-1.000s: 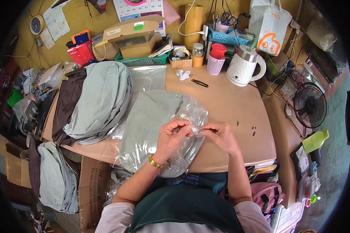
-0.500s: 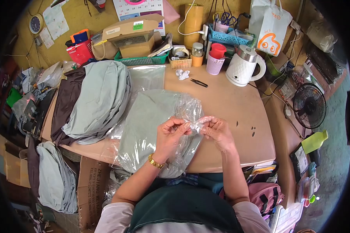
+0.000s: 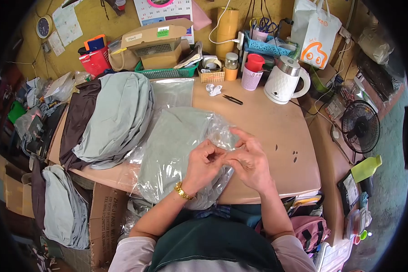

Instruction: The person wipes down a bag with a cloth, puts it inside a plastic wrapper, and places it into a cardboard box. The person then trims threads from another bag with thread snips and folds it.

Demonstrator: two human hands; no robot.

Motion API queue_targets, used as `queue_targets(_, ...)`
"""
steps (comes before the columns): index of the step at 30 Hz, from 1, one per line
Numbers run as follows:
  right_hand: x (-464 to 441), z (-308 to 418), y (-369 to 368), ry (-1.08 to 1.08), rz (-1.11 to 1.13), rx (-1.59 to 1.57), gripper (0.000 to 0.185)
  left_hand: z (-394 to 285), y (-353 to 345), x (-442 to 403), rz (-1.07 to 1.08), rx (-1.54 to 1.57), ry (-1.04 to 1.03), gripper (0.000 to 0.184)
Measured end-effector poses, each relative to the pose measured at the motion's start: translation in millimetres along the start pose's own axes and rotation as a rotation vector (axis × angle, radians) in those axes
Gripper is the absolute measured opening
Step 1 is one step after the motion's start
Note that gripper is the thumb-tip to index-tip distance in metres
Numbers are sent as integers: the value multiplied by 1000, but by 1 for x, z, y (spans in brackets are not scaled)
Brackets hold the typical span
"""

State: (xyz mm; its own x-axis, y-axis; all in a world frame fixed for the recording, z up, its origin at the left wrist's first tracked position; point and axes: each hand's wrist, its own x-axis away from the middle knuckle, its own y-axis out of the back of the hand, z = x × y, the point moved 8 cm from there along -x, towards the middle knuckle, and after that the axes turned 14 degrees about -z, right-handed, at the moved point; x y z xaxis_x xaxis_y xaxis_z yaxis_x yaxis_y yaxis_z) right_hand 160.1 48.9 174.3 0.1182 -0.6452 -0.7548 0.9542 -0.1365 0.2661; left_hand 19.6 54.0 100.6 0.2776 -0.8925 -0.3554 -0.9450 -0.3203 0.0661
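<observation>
A clear plastic bag [image 3: 167, 174] with folded grey-green cloth [image 3: 179, 131] inside lies on the table in front of me. Over its crinkled right end, my left hand [image 3: 206, 164] and my right hand [image 3: 249, 162] meet fingertip to fingertip. Thumb and finger of my left hand are pinched together on the bag's film. My right hand pinches there too, its index finger raised; the fingertips hide the exact grip. To the left is a pile of grey-green and dark brown cloth [image 3: 118, 120].
Behind the bag lie flat clear plastic bags [image 3: 177, 93], crumpled white paper [image 3: 213, 89] and black thread snips [image 3: 232, 99]. A white kettle [image 3: 281, 81], a pink cup [image 3: 250, 78] and a green basket [image 3: 167, 72] line the back. A black fan [image 3: 360, 126] stands at right.
Both hands have come slightly down toward me and closer together. The film that showed between them is now mostly hidden by the fingers, and my right index finger is lifted.
</observation>
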Motion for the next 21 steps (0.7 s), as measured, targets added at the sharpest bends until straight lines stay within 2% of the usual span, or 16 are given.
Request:
queue_targets(1,-1,9,-4,120,28,102,7,-8,-1,1,-6,-59,-83,7)
queue_targets(2,3,6,-9,119,28,104,7,-17,-2,2,-14,-117,-169,5)
queue_targets(4,21,-43,-8,-446,-173,-136,7,-31,-2,5,-33,-88,-184,6)
queue_targets(8,22,-40,-4,-406,-234,-86,7,-30,0,8,-41,-68,-214,10)
queue_targets(10,13,-17,-8,-175,-21,76,9,-31,2,8,-41,-98,-227,12)
queue_targets(12,17,-25,-7,-231,2,0,11,-32,4,8,-41,-124,-240,14)
queue_targets(14,17,-30,-2,-284,26,-73,14,-42,-1,12,35,-115,-355,18)
queue_targets(16,12,-24,0,-246,131,18,9,-47,-3,15,48,-168,-352,20)
queue_targets(17,12,-23,0,-248,131,18,9,-48,-4,16,58,-222,-351,23)
queue_targets(19,11,-9,1,-63,102,183,4,-43,-3,15,43,-238,-377,26)
queue_targets(21,17,-11,0,-80,90,138,1,-40,-2,14,30,-252,-405,29)
